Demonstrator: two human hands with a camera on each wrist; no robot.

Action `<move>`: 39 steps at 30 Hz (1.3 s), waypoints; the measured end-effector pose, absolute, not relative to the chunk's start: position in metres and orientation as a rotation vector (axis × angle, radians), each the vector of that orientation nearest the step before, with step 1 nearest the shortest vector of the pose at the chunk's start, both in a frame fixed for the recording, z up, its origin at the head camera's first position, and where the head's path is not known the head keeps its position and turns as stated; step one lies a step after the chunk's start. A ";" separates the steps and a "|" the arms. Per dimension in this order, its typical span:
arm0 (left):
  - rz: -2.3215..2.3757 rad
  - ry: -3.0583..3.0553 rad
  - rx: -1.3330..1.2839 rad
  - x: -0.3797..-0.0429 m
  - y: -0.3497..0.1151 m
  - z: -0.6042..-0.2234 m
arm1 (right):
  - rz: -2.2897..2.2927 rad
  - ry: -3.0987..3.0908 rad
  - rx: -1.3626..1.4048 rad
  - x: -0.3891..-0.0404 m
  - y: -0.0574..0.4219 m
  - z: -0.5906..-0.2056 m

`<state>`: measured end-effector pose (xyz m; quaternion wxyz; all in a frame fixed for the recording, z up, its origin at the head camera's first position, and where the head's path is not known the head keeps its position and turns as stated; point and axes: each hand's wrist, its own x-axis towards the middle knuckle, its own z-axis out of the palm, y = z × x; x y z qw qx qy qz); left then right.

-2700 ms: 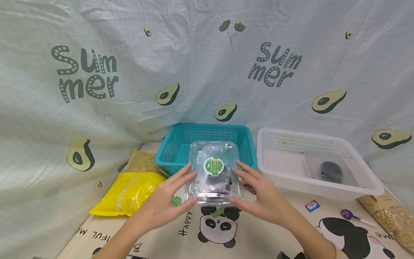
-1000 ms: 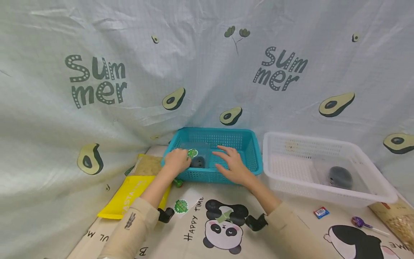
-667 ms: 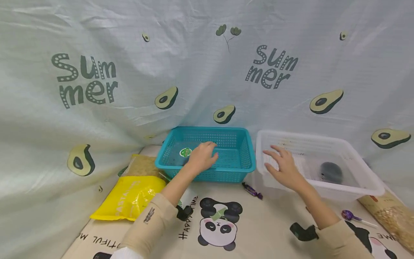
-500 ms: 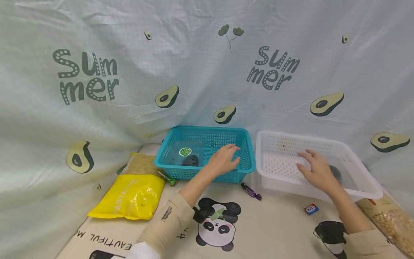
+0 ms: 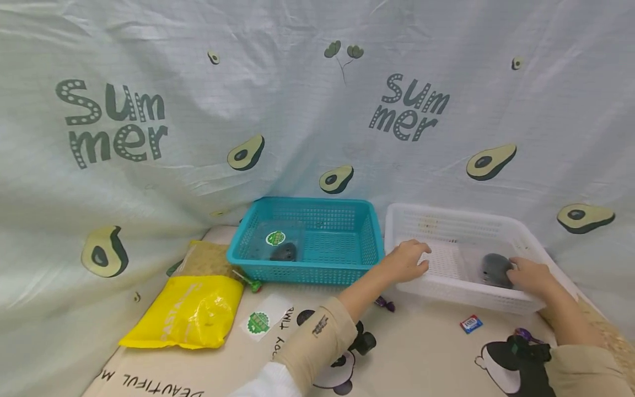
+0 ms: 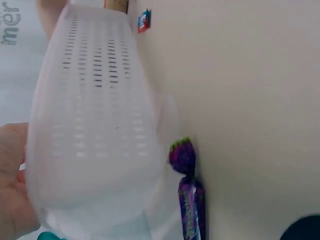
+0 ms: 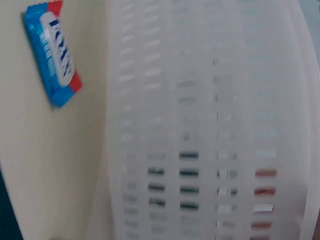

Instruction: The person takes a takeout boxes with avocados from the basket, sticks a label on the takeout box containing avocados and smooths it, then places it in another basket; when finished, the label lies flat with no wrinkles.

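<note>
Tbl (image 5: 416,358): R hand (image 5: 533,277) at gry obj (image 5: 495,269).

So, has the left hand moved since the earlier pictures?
Yes, to the right in the head view: the left hand was over the turquoise basket and is now at the left end of the white basket.

We note a curtain (image 5: 278,99) printed with avocados behind a panda-print tablecloth (image 5: 416,344). At left we locate a yellow bag (image 5: 193,311); near it, a green lollipop (image 5: 254,286) and a round green label (image 5: 258,322). Further right we identify a purple candy (image 5: 385,304), a red-and-blue candy (image 5: 471,324) and a purple lollipop (image 5: 523,334).
</note>
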<state>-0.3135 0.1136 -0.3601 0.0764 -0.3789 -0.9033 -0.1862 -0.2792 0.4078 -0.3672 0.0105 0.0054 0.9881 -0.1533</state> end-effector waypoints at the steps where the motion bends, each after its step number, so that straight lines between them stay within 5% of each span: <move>1: -0.533 -2.735 -1.116 -0.312 0.116 -0.360 | -0.469 3.075 0.014 -0.280 0.403 -0.368; 16: -0.254 -3.309 -0.864 -0.311 0.138 -0.355 | -0.655 3.095 -0.431 -0.288 0.340 -0.368; 33: -0.701 -2.908 -0.727 -0.312 0.127 -0.355 | -0.959 3.139 -0.300 -0.285 0.327 -0.357; 39: -0.828 -2.764 -0.885 -0.308 0.100 -0.328 | -1.154 3.277 -0.388 -0.269 0.315 -0.331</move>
